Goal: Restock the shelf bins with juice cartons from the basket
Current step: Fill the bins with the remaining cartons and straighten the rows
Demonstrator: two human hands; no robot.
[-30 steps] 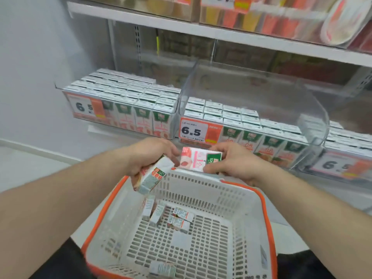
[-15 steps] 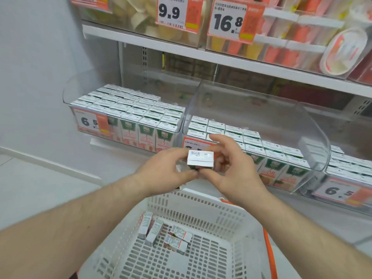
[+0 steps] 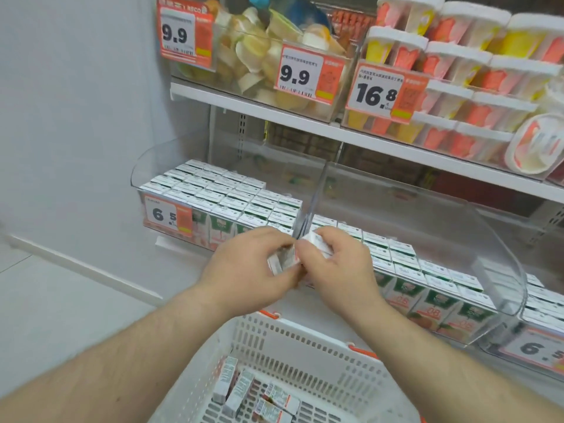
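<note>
White carton point(image 3: 282, 261) lies sideways; left fingers point(image 3: 274, 239) and right fingers point(image 3: 308, 248) grasp it.

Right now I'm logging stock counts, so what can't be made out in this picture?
- Cartons in the hands: motion blur and fingers hide how many.
- Basket: bottom edge cuts it off, so the remaining cartons cannot be counted.
- Middle bin: hands cover its front-left corner.
- Right bin: cut by the right edge.
</note>
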